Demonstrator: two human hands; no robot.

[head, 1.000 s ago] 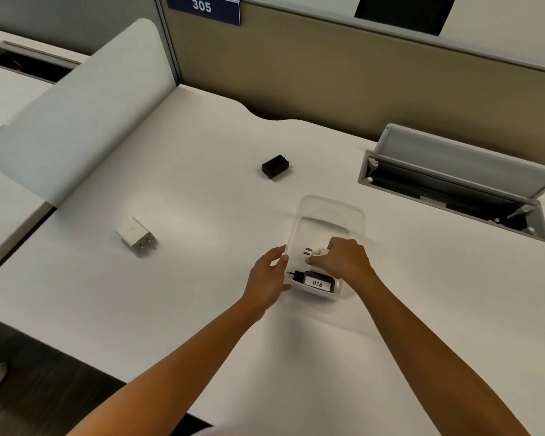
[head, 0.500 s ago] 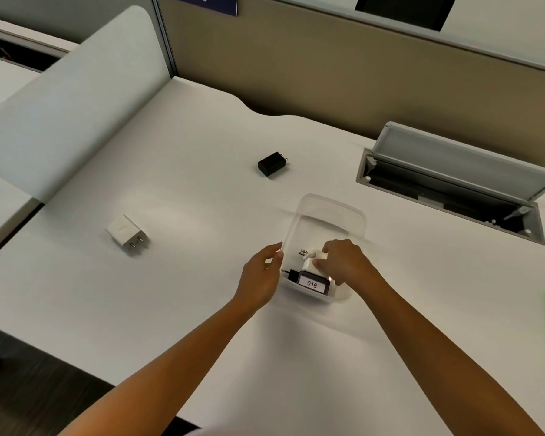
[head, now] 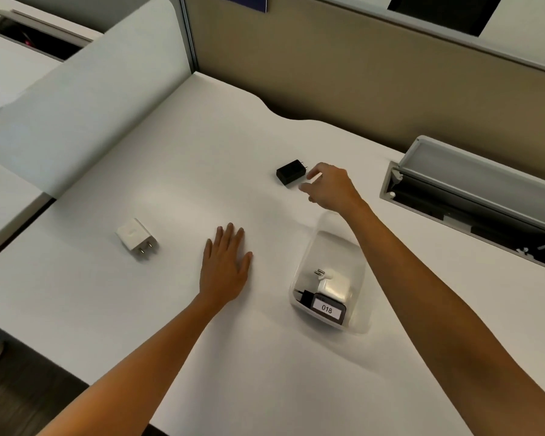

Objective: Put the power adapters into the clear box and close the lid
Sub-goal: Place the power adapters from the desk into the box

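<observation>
Reaching across the white desk (head: 296, 372), the right hand (head: 331, 187) hovers just beside a small black adapter (head: 290, 176), its fingers spread and curled but not touching it, holding nothing. The left hand (head: 225, 262) lies flat, palm down, fingers extended and empty, between a white adapter (head: 136, 238) (prongs pointing toward the near edge) and the clear box (head: 331, 272). That box stands open on the desk under the right forearm, with no lid on it. Inside, at its near end, rest a white adapter with round pins (head: 331, 283) and a black adapter bearing a label reading 018 (head: 326, 308), touching each other.
</observation>
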